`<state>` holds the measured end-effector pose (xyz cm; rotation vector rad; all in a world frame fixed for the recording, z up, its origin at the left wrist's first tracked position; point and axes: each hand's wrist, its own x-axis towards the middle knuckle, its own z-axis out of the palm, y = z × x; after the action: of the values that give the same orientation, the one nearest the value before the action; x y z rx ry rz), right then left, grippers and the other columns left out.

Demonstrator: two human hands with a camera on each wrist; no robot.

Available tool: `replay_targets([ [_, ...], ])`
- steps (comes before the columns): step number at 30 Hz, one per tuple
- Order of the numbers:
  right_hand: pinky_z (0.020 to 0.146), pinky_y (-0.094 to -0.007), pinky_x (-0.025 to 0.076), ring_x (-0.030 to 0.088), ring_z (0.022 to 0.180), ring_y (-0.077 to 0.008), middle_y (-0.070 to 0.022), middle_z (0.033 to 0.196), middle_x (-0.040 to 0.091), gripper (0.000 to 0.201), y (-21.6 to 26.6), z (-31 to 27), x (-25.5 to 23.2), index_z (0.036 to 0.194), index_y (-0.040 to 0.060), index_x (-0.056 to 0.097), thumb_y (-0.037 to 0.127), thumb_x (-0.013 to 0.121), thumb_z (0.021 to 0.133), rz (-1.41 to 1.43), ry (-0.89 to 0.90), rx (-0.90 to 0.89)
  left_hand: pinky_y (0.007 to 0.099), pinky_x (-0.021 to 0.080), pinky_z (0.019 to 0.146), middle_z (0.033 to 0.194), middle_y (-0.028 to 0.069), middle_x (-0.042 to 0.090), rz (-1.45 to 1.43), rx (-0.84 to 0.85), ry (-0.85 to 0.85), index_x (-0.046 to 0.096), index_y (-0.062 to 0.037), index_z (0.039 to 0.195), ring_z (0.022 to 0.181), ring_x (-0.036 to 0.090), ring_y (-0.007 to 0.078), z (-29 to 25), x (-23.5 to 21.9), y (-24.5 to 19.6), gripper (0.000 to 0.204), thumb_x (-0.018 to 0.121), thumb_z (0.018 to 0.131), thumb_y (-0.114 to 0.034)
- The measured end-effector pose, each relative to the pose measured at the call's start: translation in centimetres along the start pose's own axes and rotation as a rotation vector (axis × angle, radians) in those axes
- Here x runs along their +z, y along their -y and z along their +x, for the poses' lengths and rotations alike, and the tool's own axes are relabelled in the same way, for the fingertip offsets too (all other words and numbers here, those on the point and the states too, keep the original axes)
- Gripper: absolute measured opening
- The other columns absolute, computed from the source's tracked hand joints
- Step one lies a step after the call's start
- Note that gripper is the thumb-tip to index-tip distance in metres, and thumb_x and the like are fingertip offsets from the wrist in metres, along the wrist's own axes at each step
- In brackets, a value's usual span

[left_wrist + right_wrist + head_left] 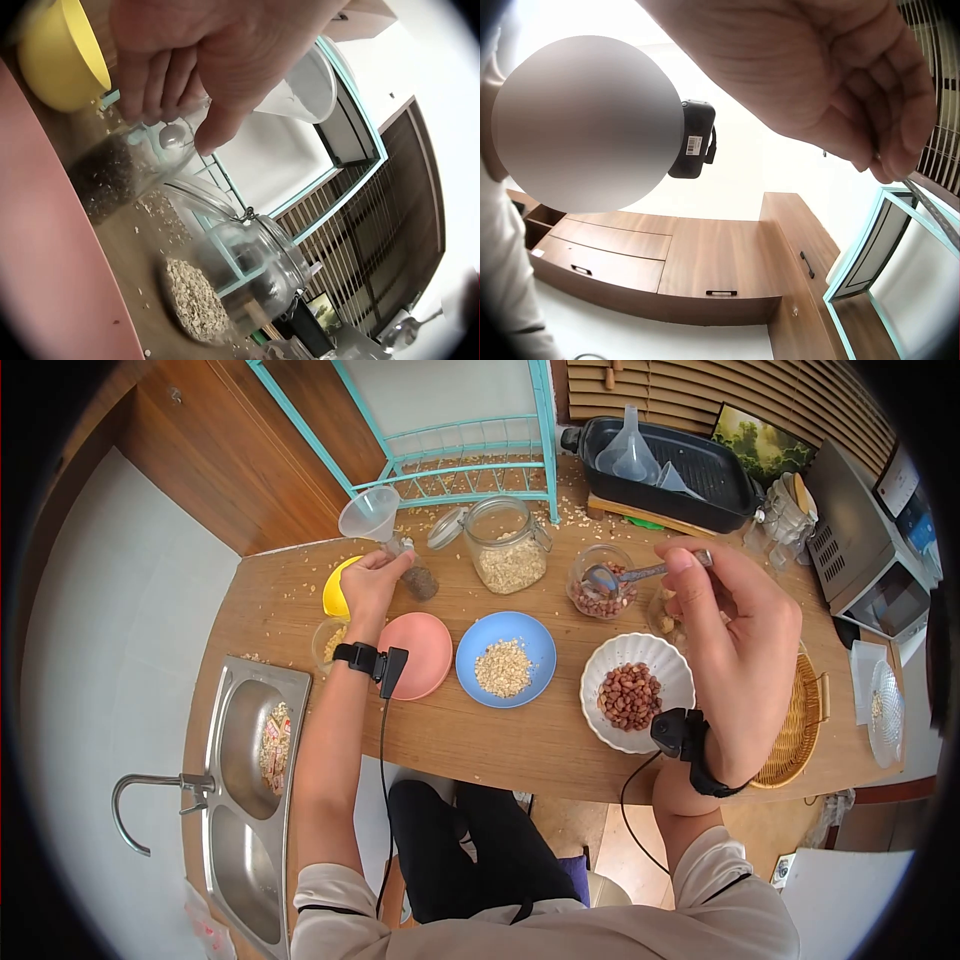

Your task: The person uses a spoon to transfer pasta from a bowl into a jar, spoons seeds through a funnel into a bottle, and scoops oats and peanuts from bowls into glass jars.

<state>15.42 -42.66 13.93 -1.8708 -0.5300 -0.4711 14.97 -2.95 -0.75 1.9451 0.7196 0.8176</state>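
In the head view my left hand (372, 582) grips the neck of a clear glass bottle (421, 582) with dark seeds in it. A clear funnel (368, 513) sits at the top of that bottle, beside my fingers. The left wrist view shows the dark seeds (105, 176) low in the tilted-looking bottle. My right hand (735, 635) pinches the handle of a metal spoon (645, 572). The spoon's bowl is over a glass jar (590, 600) of reddish nuts. Nearer me stands a white fluted bowl (593, 725) with more reddish nuts.
A blue plate (480, 690) holds oats, left of the fluted bowl. Beside it lies a pink plate (425, 655). Behind are an open oat jar (510, 565) and a teal rack (550, 450). A yellow bowl (338, 588), sink (235, 690) and wicker basket (800, 730) flank these.
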Motion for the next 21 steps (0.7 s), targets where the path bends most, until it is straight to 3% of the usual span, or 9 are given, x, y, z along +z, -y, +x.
replay_targets([
  [5,0.058,-0.0291,0.048,0.064,0.06,-0.0211,-0.0156,0.075,0.067,0.018,0.1,-0.1,0.0,0.092,-0.0045,0.071,0.013,0.067,0.09,-0.028,-0.045,-0.015,0.0225,0.048,0.064,0.081,0.0032,0.072,-0.03,-0.026,-0.002,0.074,0.0038,0.09,0.07,0.06,0.0062,0.0,0.3,-0.4,0.035,0.086,0.073,-0.024],
  [8,0.057,-0.0292,0.048,0.063,0.059,-0.021,-0.0153,0.074,0.067,0.018,0.1,0.0,0.0,0.092,-0.0046,0.071,0.013,0.067,0.09,-0.041,-0.037,0.0,0.0228,0.051,0.074,0.094,0.0083,0.073,-0.041,-0.041,0.055,0.07,0.0066,0.107,0.082,0.065,0.0095,0.2,0.4,0.0,0.042,0.085,0.076,-0.017],
  [11,0.057,-0.0293,0.047,0.063,0.059,-0.0206,-0.0148,0.073,0.067,0.018,0.0,-0.1,0.1,0.091,-0.0049,0.07,0.013,0.067,0.09,-0.044,-0.048,-0.014,0.0271,0.053,0.07,0.091,0.0092,0.074,-0.095,0.083,0.027,0.072,0.0046,0.099,0.076,0.067,0.013,0.4,0.2,1.7,0.04,0.086,0.074,-0.023],
  [13,0.056,-0.0292,0.047,0.063,0.059,-0.0205,-0.0147,0.073,0.067,0.018,0.1,-0.2,0.0,0.091,-0.005,0.07,0.013,0.067,0.09,-0.011,-0.05,-0.004,0.0339,0.054,0.08,0.103,0.0136,0.071,0.346,0.188,-0.132,0.068,0.0041,0.109,0.088,0.068,0.0218,-0.5,-0.6,2.5,0.044,0.084,0.076,-0.022],
  [14,0.056,-0.0292,0.047,0.062,0.058,-0.0203,-0.0147,0.073,0.066,0.018,0.0,-0.2,-0.1,0.091,-0.005,0.07,0.013,0.068,0.09,0.023,-0.054,0.006,0.0339,0.054,0.08,0.103,0.0136,0.071,0.346,0.19,-0.128,0.068,0.0041,0.109,0.088,0.068,0.0218,-2.1,-0.9,1.7,0.044,0.084,0.076,-0.022],
  [16,0.056,-0.0291,0.047,0.062,0.058,-0.0202,-0.0146,0.072,0.066,0.018,-0.1,-0.1,-0.2,0.091,-0.0051,0.07,0.013,0.068,0.09,0.02,-0.063,-0.004,0.032,0.055,0.082,0.111,0.0172,0.068,0.441,0.419,-0.243,0.065,0.0031,0.116,0.098,0.066,0.024,-5.8,-1.2,-2.7,0.039,0.077,0.082,-0.013],
  [17,0.056,-0.029,0.047,0.062,0.058,-0.02,-0.0145,0.072,0.066,0.018,-0.2,-0.1,-0.2,0.091,-0.0052,0.07,0.013,0.068,0.09,0.017,-0.062,-0.018,0.032,0.055,0.082,0.111,0.0172,0.068,0.441,0.421,-0.235,0.065,0.0031,0.116,0.098,0.066,0.024,-6.6,-0.9,-4.4,0.039,0.077,0.082,-0.013],
  [19,0.056,-0.029,0.047,0.062,0.058,-0.0199,-0.0144,0.071,0.066,0.018,-0.1,-0.2,0.0,0.091,-0.0054,0.07,0.012,0.068,0.09,-0.008,-0.059,-0.019,0.0353,0.053,0.086,0.112,0.0159,0.066,0.368,0.671,0.013,0.065,-0.003,0.12,0.102,0.062,0.0279,-8.1,-0.4,-6.7,0.036,0.072,0.085,-0.01],
  [21,0.056,-0.0291,0.047,0.062,0.058,-0.0198,-0.0144,0.071,0.066,0.018,0.0,-0.2,0.1,0.09,-0.0056,0.07,0.012,0.068,0.09,-0.033,-0.051,-0.032,0.0368,0.051,0.087,0.113,0.0161,0.066,0.386,0.788,0.083,0.065,-0.0032,0.119,0.103,0.06,0.0299,-7.8,1.1,-8.1,0.034,0.069,0.086,-0.008],
])
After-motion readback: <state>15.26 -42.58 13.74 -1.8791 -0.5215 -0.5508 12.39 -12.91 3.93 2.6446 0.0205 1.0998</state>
